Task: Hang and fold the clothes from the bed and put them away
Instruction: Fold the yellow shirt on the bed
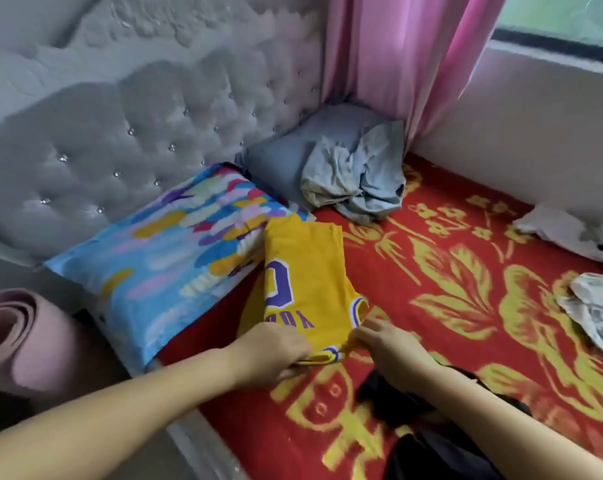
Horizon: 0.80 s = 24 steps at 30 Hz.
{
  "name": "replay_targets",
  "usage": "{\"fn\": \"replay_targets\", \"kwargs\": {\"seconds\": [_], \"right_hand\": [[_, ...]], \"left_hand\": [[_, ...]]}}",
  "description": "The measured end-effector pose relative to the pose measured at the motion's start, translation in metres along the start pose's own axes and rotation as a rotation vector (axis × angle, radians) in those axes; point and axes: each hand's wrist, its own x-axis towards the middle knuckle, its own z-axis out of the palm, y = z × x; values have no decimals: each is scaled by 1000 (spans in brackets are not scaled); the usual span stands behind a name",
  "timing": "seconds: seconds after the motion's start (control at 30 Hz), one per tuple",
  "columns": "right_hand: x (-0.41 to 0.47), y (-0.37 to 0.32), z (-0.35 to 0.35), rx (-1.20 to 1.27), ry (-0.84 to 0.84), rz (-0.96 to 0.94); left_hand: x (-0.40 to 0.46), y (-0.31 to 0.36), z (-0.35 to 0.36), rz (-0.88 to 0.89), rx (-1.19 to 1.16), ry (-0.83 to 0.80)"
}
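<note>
A yellow jersey (307, 271) with purple lettering lies folded into a long strip on the red and gold bedspread (466, 271), its far end against the colourful pillow (175, 244). My left hand (275, 351) grips the jersey's near edge, fingers curled round the trim. My right hand (383, 337) pinches the same edge at its right corner. A crumpled pale blue garment (358, 174) lies on the grey pillow (286, 157). A dark garment (414, 410) sits under my right forearm.
A grey tufted headboard (120, 133) runs along the left. A rolled pink mat (19, 337) stands beside the bed. Pink curtains (397, 57) hang at the corner by the window. White and grey-patterned clothes (597, 306) lie at the right edge.
</note>
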Motion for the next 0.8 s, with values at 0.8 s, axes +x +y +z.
{"fn": "replay_targets", "kwargs": {"seconds": [0.8], "right_hand": [[86,93,211,330,-342,313]], "left_hand": [[25,-113,267,-830,-780,-440]]}}
